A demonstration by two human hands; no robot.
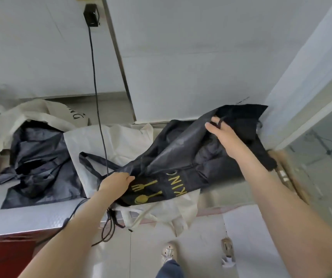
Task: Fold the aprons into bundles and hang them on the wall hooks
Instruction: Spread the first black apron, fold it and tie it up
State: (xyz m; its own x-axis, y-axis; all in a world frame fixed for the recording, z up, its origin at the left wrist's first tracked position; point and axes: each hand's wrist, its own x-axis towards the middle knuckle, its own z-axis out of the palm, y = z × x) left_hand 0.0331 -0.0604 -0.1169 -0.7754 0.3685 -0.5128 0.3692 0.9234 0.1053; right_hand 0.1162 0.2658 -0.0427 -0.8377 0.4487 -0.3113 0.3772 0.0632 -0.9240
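A black apron [183, 149] with a yellow fork, spoon and lettering printed on it lies crumpled across the counter, over a cream apron [121, 141]. My left hand [116, 184] pinches its near edge beside the yellow print. My right hand [221, 130] grips a raised fold of the same apron at the far right, by the wall corner. Its black straps [109, 225] dangle over the counter's front edge. No wall hooks show in this view.
Another black apron [38, 165] lies bunched at the left of the counter [30, 217], with a cream apron [34, 113] behind it. A black cable [96, 87] hangs down from a wall box [91, 15]. Tiled floor and my shoes lie below.
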